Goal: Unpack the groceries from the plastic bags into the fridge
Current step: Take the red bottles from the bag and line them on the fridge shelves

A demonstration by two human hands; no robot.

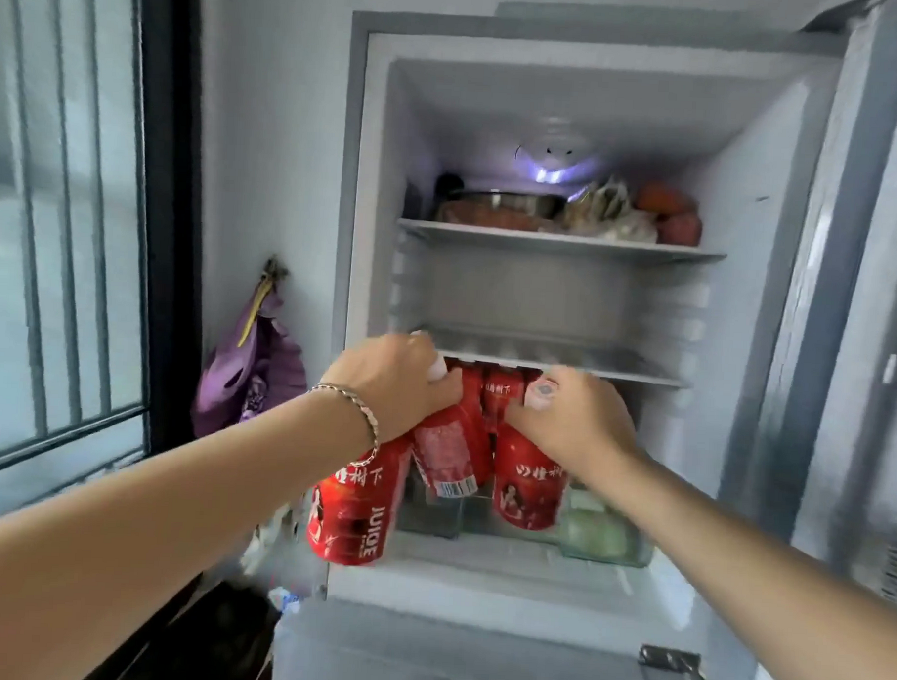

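Purple bag point(252, 367) hangs near barred window point(62, 194).

Only the red ones have anything legible. The left bottle point(349, 510) says JUICE in white, running sideways, with Chinese characters ending 树下 above it. The right bottle point(529, 492) has the same characters, blurrier. The middle bottle point(446, 453) has a barcode, digits unreadable.

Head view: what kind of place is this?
Probably a home kitchen: an open household fridge holding a metal bowl, a barred window to its left, and a purple bag hanging on the wall.
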